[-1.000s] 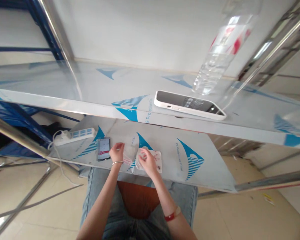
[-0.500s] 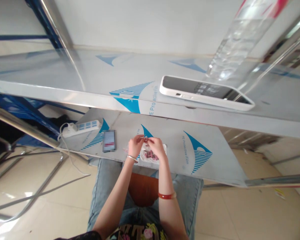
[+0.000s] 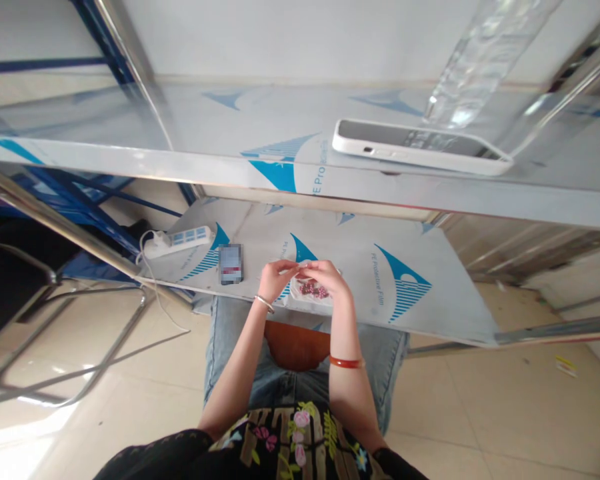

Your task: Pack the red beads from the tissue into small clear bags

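The left grip (image 3: pixel 275 277) and right grip (image 3: pixel 334 277) are held fingertip to fingertip above the counter (image 3: pixel 353 287); whether they are closed on something small cannot be told. Reddish beads (image 3: pixel 314 289) are seen just below the meeting fingertips, on a white tray (image 3: pixel 307 304) partly covered by the right grip. Left of the left grip, a phone (image 3: pixel 231 267) is laid, with a power strip (image 3: pixel 180 241) placed farther left

Clear bottle (image 3: pixel 487 67), white-cased phone (image 3: pixel 420 149), power strip (image 3: pixel 181 241)
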### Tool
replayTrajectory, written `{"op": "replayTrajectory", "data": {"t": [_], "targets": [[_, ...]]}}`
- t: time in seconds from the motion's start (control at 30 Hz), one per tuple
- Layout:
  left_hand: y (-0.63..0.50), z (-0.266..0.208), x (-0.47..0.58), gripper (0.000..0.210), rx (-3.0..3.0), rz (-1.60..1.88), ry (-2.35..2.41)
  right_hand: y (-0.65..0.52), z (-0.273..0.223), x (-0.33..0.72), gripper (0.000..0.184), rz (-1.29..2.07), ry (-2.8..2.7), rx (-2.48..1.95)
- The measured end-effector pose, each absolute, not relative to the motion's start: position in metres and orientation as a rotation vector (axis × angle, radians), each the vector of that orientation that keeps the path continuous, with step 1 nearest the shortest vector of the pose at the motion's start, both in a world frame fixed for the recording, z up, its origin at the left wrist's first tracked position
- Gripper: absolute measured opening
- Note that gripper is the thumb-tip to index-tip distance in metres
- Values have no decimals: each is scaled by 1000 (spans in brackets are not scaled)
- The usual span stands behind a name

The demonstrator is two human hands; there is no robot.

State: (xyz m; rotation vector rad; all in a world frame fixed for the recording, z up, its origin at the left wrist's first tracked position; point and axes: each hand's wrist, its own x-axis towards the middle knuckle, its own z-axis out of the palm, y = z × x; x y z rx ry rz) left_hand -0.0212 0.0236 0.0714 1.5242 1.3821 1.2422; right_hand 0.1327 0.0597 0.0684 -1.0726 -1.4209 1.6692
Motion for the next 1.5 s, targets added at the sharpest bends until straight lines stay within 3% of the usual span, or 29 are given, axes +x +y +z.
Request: {"op": "replayTrajectory", "data": {"t": [0.37, 0.73, 1.03, 1.5], "targets": [[26, 63, -21, 23, 1588, 1190, 1341, 60, 75, 138, 13, 1637, -1453, -1126], [29, 55, -21, 18, 1702, 1067, 1312, 56, 51, 130, 7, 1560, -1372, -1247], [32, 59, -25, 23, 1546, 1134, 1183, 51, 62, 133, 21, 1674, -1313, -1074], [33, 54, -33, 25, 1445, 1097, 1133, 52, 59, 130, 11, 1704, -1317, -1172]]}}
